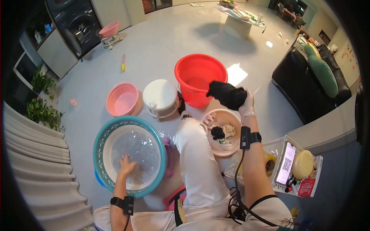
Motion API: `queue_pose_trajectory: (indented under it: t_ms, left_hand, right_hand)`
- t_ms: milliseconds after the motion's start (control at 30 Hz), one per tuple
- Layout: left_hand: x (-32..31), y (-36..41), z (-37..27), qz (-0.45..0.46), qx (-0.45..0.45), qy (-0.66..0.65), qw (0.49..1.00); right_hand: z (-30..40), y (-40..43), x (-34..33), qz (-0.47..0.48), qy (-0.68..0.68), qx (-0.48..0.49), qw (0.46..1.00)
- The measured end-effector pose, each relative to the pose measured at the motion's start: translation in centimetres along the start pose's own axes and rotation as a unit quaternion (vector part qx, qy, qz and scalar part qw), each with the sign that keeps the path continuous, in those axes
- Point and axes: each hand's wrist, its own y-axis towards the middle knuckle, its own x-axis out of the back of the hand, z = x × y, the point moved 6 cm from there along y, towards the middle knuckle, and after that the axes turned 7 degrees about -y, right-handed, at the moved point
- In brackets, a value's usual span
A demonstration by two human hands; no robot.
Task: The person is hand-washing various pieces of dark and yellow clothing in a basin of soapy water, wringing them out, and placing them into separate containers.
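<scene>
My right hand (248,104) grips a bunched black cloth (227,93), held up over the floor beside the red bucket (199,62). The cloth's far end reaches across the bucket's near right rim. On the left, my left hand (126,167) is over the teal-rimmed basin (99,144), fingers spread and holding nothing. Cloudy, sudsy water (134,150) fills that basin; whether the fingertips touch it I cannot tell. Below my right hand sits a pale pink basin (212,147) with several small wet cloth items (228,131) in it, one of them black.
A pink basin (122,99) and a white round stool (160,93) stand ahead of my knee. To my right, a white cart (270,184) carries a lit phone (286,163) and a yellow round container (303,164). A black sofa (292,80) and a curtain (37,161) flank me.
</scene>
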Motion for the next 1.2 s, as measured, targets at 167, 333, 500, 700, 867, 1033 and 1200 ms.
queue_pose_trajectory:
  t_ms: [167, 333, 500, 700, 867, 1033, 1200]
  left_hand:
    - [0.3, 0.7, 1.6, 0.006, 0.026, 0.026, 0.999]
    - [0.6, 1.3, 3.3, 0.009, 0.053, 0.038, 0.998]
    - [-2.8, 4.1, 1.8, 0.013, 0.028, 0.104, 0.994]
    - [-1.1, 3.0, 3.0, -0.007, 0.080, 0.278, 0.957]
    - [-2.0, 2.8, 0.7, -0.001, 0.078, 0.305, 0.949]
    - [-1.9, 2.9, 0.4, -0.007, 0.055, 0.305, 0.951]
    - [-2.6, 2.6, -1.2, 0.053, 0.019, 0.386, 0.921]
  right_hand:
    - [-7.0, -0.6, 6.7, -0.143, 0.029, -0.097, 0.985]
    - [-14.3, 0.5, 12.3, -0.041, -0.070, -0.119, 0.990]
    - [-17.1, 7.0, 21.9, 0.022, -0.774, -0.047, 0.632]
    - [-17.2, 7.3, 2.9, 0.179, -0.618, -0.076, 0.762]
    - [-16.7, 6.1, -11.9, 0.396, -0.726, -0.054, 0.559]
    - [-23.4, 6.7, -17.7, 0.449, -0.870, -0.148, 0.141]
    - [-35.4, 12.9, -16.6, 0.313, -0.879, -0.015, 0.359]
